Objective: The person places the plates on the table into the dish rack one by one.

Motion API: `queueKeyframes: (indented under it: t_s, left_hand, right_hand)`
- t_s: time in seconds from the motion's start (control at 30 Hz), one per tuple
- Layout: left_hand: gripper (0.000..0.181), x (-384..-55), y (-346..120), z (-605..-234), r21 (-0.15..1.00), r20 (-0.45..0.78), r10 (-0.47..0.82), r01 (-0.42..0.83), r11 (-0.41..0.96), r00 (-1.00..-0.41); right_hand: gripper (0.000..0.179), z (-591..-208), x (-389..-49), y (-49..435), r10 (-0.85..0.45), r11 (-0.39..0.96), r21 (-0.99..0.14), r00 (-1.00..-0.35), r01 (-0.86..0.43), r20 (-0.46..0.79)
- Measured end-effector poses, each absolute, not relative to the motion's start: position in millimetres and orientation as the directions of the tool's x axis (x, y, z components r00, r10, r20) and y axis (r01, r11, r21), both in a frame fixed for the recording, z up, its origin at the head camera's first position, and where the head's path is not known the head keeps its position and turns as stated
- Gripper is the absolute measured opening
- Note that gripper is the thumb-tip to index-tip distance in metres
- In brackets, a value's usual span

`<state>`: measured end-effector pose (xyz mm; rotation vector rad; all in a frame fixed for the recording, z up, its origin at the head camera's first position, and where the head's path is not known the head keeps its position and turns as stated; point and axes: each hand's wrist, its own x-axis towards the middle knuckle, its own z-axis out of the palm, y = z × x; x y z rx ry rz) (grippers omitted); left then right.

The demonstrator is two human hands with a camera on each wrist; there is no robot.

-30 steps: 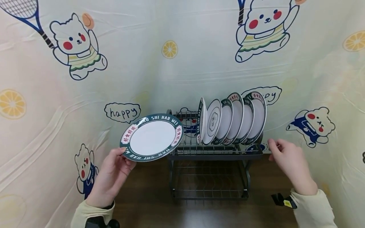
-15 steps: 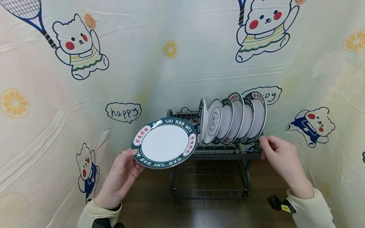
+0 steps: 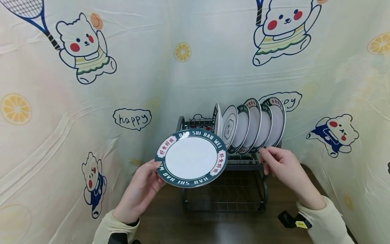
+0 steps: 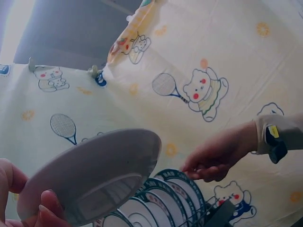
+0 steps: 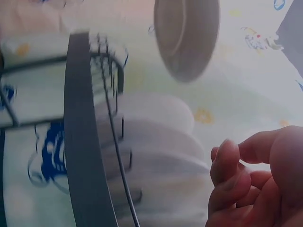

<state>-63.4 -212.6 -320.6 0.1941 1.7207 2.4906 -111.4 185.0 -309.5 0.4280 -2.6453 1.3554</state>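
My left hand [image 3: 143, 189] pinches a plate [image 3: 192, 159] by its left rim, thumb on top and fingers below. A green lettered band runs round its white centre. The plate tilts in front of the dish rack's left part and hides some of it. From the left wrist view I see the plate's pale underside [image 4: 94, 175]. My right hand [image 3: 280, 166], its fingers loosely curled with nothing in them, is at the rack's front right, near the standing plates [image 3: 265, 125]. Whether it touches a plate is unclear. In the right wrist view those fingers [image 5: 227, 161] appear apart from the plates.
Several plates stand on edge in the right part of the dark wire dish rack [image 3: 243, 167]. A lower wire shelf [image 3: 225, 203] lies beneath, over a brown wood-look surface [image 3: 231, 230]. A printed curtain [image 3: 213, 74] hangs behind and at both sides.
My left hand has carried the plate rightward and slightly down, in front of the rack. My right hand has moved left, from beside the rack to its front right. The standing plates keep their places.
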Motion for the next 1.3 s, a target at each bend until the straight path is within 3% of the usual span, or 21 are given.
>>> queueKeyframes:
  t_s: [0.37, 0.63, 0.9, 1.3]
  left_hand:
    - [0.034, -65, -190, -325, 0.937, -0.014, 0.260, -0.104, -0.334, -0.965]
    - [0.045, -69, -179, -332, 0.938, -0.058, 0.299, -0.154, -0.310, -0.953]
    - [0.037, -65, -176, -333, 0.943, -0.031, 0.347, -0.142, -0.302, -0.938]
    - [0.037, -60, -179, -334, 0.949, -0.034, 0.440, -0.167, -0.268, -0.898]
  right_hand:
    - [0.035, -303, -112, 161, -0.341, 0.378, -0.879, -0.927, -0.289, 0.158]
    - [0.038, -308, -107, 158, -0.346, 0.327, -0.915, -0.931, -0.236, 0.116]
    - [0.044, -315, -105, 160, -0.365, 0.293, -0.936, -0.928, -0.194, 0.078]
    - [0.035, -322, -106, 168, -0.549, 0.094, -0.988, -0.835, -0.119, 0.048]
